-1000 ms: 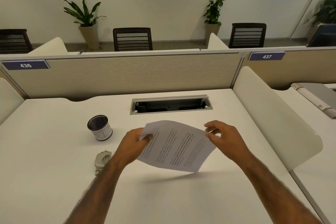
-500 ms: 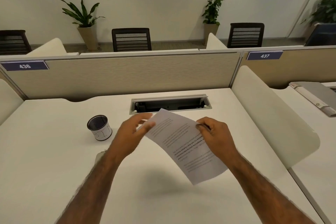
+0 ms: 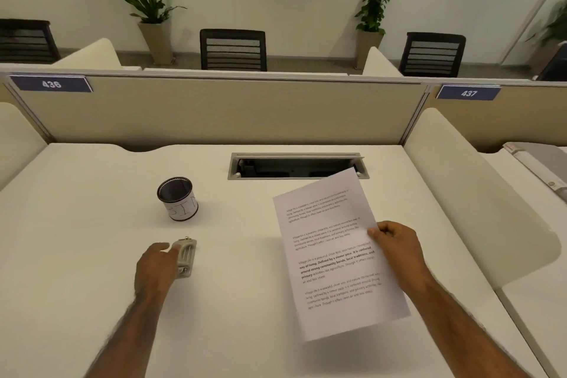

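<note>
Head camera looks down at my two hands over a white desk (image 3: 92, 255). My right hand (image 3: 399, 247) pinches the right edge of a printed paper (image 3: 331, 255) with the thumb on top. It holds the paper a little above the desk. The paper is tilted, and its far corner is near the cable slot (image 3: 297, 166).

My left hand (image 3: 155, 268) is down on a small grey stapler (image 3: 187, 256). The stapler lies flat on the desk, near the black cup (image 3: 177, 198) and closer to me than the cup is.

I think the job right now is to pick up the stapler. To do it well, I should put my fingers round its whole body, not just one edge, so it does not slip or flip. Then I should lift it straight up. My right hand should hold the paper steady and not squeeze hard, or the page will crease.

Some things are hard to see. My left fingers are blurry, so I cannot tell if they have closed on the stapler or only touch it. My hand covers the stapler's left side, and I cannot tell which end is its mouth. My right fingers are hidden under the paper. Most of the print is too small to read. The letters on the cup are faint, and its inside is dark.
</note>
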